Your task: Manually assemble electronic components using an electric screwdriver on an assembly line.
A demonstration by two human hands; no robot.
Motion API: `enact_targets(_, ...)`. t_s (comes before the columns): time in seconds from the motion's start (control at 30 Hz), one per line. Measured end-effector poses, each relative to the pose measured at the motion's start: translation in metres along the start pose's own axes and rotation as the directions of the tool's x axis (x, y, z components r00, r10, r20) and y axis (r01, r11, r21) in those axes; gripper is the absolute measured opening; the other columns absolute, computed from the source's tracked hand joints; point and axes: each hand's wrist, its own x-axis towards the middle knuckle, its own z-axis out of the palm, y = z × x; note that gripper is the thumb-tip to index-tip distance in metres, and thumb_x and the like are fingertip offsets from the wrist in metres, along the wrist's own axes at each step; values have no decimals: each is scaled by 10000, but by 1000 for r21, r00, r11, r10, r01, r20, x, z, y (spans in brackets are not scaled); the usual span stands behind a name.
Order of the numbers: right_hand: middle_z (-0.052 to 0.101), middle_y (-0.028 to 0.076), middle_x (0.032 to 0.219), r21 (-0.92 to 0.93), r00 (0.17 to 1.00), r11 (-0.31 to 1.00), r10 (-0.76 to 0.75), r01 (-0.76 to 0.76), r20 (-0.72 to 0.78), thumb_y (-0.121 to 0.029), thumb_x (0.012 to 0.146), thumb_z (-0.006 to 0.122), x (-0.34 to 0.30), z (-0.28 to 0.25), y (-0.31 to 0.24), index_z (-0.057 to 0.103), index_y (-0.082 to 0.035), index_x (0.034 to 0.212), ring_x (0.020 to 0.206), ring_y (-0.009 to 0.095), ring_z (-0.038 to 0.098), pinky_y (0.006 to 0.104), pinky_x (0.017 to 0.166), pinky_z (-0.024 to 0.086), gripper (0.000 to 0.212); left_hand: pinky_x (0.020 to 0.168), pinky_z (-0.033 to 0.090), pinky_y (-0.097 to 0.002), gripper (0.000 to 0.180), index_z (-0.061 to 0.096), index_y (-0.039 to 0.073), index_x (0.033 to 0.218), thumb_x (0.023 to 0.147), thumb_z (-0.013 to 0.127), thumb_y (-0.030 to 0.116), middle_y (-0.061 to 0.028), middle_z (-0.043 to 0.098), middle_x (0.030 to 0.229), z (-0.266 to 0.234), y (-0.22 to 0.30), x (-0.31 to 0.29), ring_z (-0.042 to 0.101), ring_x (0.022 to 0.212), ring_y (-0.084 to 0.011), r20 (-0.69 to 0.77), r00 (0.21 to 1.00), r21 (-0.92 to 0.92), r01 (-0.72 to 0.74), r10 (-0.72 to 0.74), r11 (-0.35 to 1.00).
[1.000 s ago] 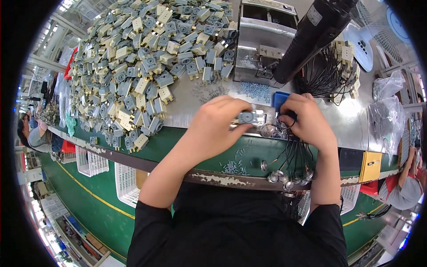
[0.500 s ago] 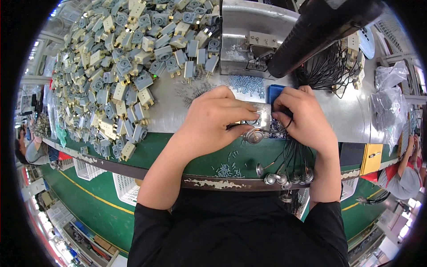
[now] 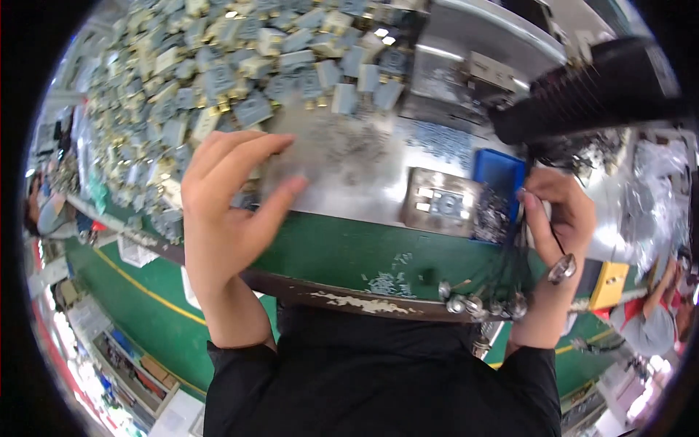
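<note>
The left hand (image 3: 224, 200) is held empty above the bench, beside the near right edge of the big pile of grey and cream blocks (image 3: 251, 76). Its thumb and fingers are spread well apart, and no block is seen to be gripped. The right hand (image 3: 564, 211) is placed at the right rim of the blue tray (image 3: 499, 175), with thumb and forefinger brought together. A black wire (image 3: 558, 237) appears to be pinched there, though the exact spot is blurred. From that wire a round metal cap (image 3: 561, 269) is hung against the wrist.

Between the hands, nearer the right one, a grey block (image 3: 448, 205) is set in a metal holder (image 3: 419, 213), just left of the tray, and is touched by neither hand. More metal caps (image 3: 473, 303) are gathered at the near edge on dark wires, and loose screws (image 3: 388, 284) are scattered on the green mat (image 3: 328, 244) to their left.

The wire is judged light and limp, best gripped close to its end so that the tip is kept from bending. The cap seems stiff, smooth and rather slippery, and may be swung about if left dangling. The blocks look light and rigid; they are best taken by their flat sides, with the brassy prongs left free, as those could be bent.
</note>
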Motion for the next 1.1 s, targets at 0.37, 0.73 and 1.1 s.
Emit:
enact_targets(0.37, 620, 96, 878, -28, 994, 994, -107, 106, -17, 87, 849, 631, -3, 1, 0, 661, 22, 928, 818, 217, 593, 315, 740, 460, 107, 990, 483, -460, 304, 782, 114, 1018, 722, 840, 74, -68, 683, 1216, 6, -23, -17, 602, 1200, -323, -17, 997, 505, -56, 75, 861)
enact_targets(0.73, 604, 115, 851, -62, 984, 983, -173, 175, 35, 35, 806, 635, 1, 4, -10, 682, 17, 881, 766, 233, 586, 323, 643, 427, 91, 1052, 461, -419, 216, 734, 91, 972, 757, 726, 83, -57, 669, 1277, -2, -35, 3, 599, 1255, -276, 303, 948, 728, -296, 98, 618)
enact_targets(1.1, 652, 130, 839, 24, 978, 979, -203, 203, 44, 76, 701, 614, -5, -4, -14, 725, 45, 866, 726, 246, 624, 325, 633, 476, 201, 941, 537, -357, 138, 670, 15, 1052, 930, 716, -31, -107, 728, 1099, -11, -10, 5, 700, 1055, -230, 262, 964, -248, 100, -32, 964)
